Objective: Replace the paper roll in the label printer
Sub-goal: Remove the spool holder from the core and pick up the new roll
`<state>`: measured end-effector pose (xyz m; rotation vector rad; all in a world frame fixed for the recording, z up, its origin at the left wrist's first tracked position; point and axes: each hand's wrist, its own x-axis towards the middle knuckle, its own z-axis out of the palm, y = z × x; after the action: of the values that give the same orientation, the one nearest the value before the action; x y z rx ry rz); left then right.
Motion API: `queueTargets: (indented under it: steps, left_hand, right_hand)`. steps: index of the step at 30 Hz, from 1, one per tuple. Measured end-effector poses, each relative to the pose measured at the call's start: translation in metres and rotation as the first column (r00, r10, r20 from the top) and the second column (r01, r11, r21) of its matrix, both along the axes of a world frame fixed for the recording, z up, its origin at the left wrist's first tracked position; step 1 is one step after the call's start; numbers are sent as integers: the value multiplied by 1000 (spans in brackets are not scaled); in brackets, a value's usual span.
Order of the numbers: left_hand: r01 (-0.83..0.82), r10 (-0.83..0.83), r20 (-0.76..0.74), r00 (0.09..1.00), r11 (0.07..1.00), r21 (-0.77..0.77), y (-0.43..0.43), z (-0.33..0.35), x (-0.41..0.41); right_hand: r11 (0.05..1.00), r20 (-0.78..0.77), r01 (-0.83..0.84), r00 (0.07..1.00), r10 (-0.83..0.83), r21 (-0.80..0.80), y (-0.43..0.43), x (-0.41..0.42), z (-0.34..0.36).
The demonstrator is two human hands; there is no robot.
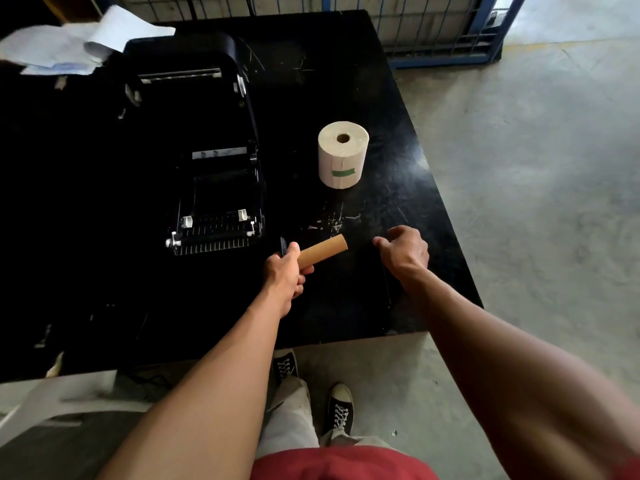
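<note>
Step in hand: old roll removed, new one not yet loaded. The empty cardboard core (322, 250) is held in the left hand (284, 274), grip closed around its near end, far end pointing to about 2 o'clock. A thin dark piece (283, 245) sticks up beside the thumb; whether it is a spindle or something else cannot be told. The right hand (404, 250) is hovering just over the bench (398, 202) at 3 o'clock of the core, fingers loosely curled, nothing seen in it.

The label printer (207, 150) sits at 10 o'clock of the hands, lid swung open, paper bay dark and apparently without a roll. The fresh paper roll (343, 154) stands on end on the bench at 12 o'clock of the hands, just to 3 o'clock of the printer, loose end sealed with a green tape tab (343, 173). Loose white paper (86, 43) lies at the far left corner.

Next move, as judged: the core is to be set aside or stripped from its holder, the fresh roll picked up, the tape tab peeled, and the roll seated in the open bay. The free right hand is nearer the roll.
</note>
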<state>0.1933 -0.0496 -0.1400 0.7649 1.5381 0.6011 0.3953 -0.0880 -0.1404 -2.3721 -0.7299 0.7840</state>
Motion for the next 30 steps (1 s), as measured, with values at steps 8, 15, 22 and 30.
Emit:
queueTargets:
  steps: [8,15,22,30]
  left_hand:
    - [26,-24,65,998,999,-20,0,8,16]
    - [-17,27,147,989,997,-69,-2,14,12]
    - [-21,22,17,1000,999,-47,-5,10,16]
    - [250,-216,-341,915,966,59,-6,-1,13]
  right_hand:
    - [969,-603,-203,759,246,140,3,-12,13]
    - [971,-659,176,751,-28,160,14,-16,17]
    - [929,-238,-348,920,313,-124,6,-25,15]
    - [870,-106,-433,901,420,-237,6,-36,11]
